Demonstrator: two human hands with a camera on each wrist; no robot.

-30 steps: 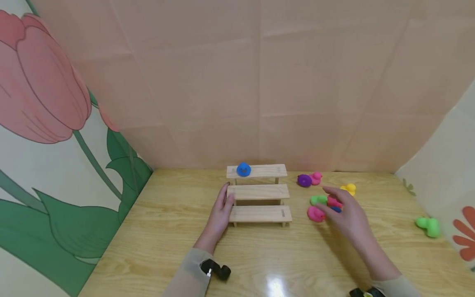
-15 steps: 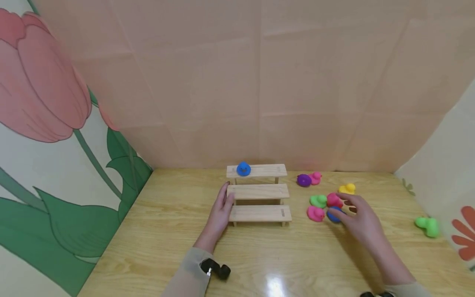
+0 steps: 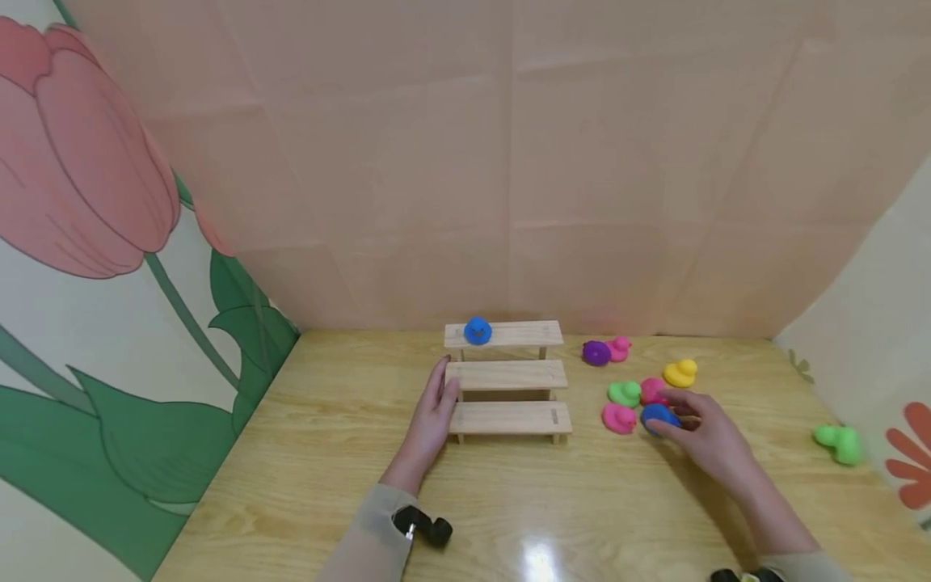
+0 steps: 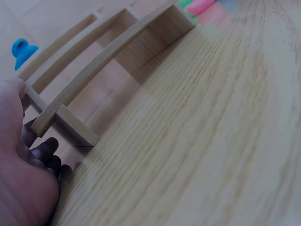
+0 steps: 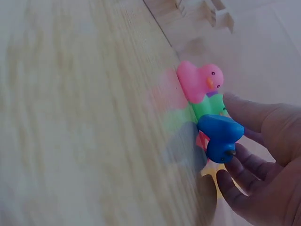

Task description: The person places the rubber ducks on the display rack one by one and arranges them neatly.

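A three-tier wooden stand (image 3: 509,419) stands at the table's back middle, with a blue rubber duck (image 3: 478,331) on its top tier. My left hand (image 3: 431,414) grips the stand's left end; its thumb lies at the middle tier, and the left wrist view shows curled fingers (image 4: 44,148) beside the plank end. My right hand (image 3: 709,440) is around another blue rubber duck (image 3: 658,418) on the table. In the right wrist view, a gap shows between thumb and this duck (image 5: 221,132), while fingertips are close to its head; whether they touch, I cannot tell.
Near the right hand sit a pink duck (image 3: 618,419), a green duck (image 3: 624,394), a darker pink duck (image 3: 652,391) and a yellow duck (image 3: 680,373). Behind them are a purple duck (image 3: 596,353) and a pink one (image 3: 620,348). A green toy (image 3: 840,444) lies far right.
My right hand has moved right and toward me, from over the pink and green ducks to the blue duck, and lowered around it. The left hand has stayed on the stand.
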